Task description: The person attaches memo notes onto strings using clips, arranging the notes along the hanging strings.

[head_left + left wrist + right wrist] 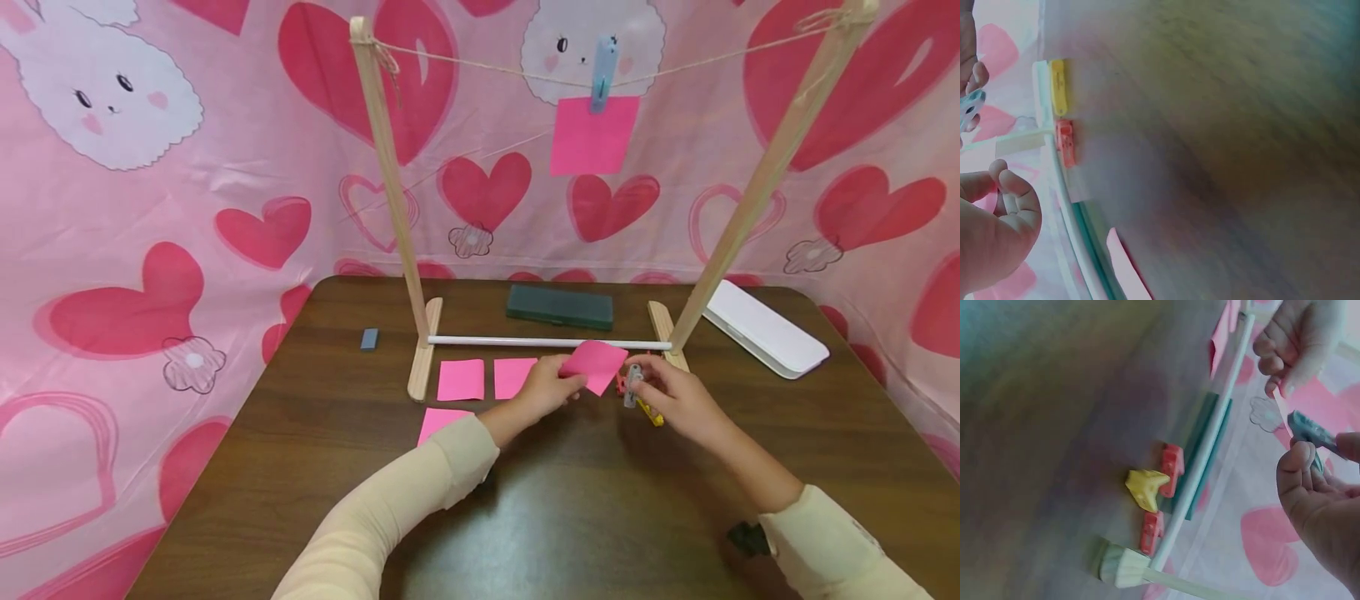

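My left hand pinches a pink paper square by its near edge, above the table. Just right of it, my right hand holds a grey clothespin between thumb and fingers. In the right wrist view this clothespin points at the paper's edge. Below on the table lie a yellow clothespin and two red ones, one red clothespin nearer the rod. Above, a blue clothespin clips another pink square to a string.
Two wooden posts carry the string, joined low by a white rod. Pink squares lie at left. Behind the rod is a dark green case; a white case lies right, a small blue-grey block left.
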Action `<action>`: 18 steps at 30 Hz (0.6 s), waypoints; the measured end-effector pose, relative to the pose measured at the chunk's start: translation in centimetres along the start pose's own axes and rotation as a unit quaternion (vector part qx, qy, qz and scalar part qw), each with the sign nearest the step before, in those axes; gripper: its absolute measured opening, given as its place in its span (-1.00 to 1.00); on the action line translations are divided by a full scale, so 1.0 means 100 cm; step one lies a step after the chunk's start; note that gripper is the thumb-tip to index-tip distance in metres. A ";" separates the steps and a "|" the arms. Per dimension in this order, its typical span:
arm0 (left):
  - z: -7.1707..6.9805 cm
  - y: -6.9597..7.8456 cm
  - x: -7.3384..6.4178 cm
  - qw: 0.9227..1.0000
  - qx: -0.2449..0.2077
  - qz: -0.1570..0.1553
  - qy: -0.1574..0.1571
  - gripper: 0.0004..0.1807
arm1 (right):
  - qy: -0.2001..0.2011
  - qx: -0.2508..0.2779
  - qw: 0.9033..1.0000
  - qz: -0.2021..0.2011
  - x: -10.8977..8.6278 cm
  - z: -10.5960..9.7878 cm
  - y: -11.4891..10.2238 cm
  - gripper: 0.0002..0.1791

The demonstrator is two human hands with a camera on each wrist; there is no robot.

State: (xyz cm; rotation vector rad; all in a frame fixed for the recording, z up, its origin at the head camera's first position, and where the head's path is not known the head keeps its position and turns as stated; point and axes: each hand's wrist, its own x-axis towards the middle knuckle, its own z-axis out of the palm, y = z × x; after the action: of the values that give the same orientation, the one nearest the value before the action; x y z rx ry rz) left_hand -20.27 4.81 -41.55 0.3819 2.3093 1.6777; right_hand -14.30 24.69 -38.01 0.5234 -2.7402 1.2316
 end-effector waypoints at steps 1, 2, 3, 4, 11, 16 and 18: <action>0.000 0.001 0.001 1.000 -0.010 -0.005 0.002 -0.73 | 0.000 -0.005 1.000 -0.002 0.000 -0.002 -0.001 -0.67; 0.001 0.003 0.001 1.000 -0.015 -0.005 0.006 -0.71 | -0.001 -0.012 1.000 -0.004 0.001 -0.005 -0.002 -0.66; 0.001 0.004 0.002 1.000 -0.019 -0.005 0.010 -0.71 | -0.004 -0.016 1.000 -0.004 0.002 -0.007 -0.003 -0.64; 0.001 0.006 0.003 1.000 -0.022 -0.005 0.015 -0.70 | -0.006 -0.015 1.000 -0.001 0.002 -0.008 -0.004 -0.63; 0.001 0.016 0.006 0.997 -0.062 -0.007 0.045 -0.75 | 0.023 0.071 0.997 -0.001 0.006 -0.017 -0.012 -0.65; 0.003 0.023 0.011 0.990 -0.121 0.000 0.069 -0.82 | 0.060 0.111 0.992 -0.006 0.013 -0.023 -0.023 -0.72; 0.004 0.027 0.013 0.987 -0.142 0.003 0.071 -0.82 | 0.082 0.115 0.990 -0.009 0.017 -0.027 -0.028 -0.75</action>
State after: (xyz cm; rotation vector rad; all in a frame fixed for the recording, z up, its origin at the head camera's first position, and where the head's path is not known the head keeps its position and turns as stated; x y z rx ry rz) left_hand -21.21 6.42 -39.16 0.2150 2.1180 2.0598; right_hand -15.07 24.52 -33.86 0.4435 -2.4691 1.5219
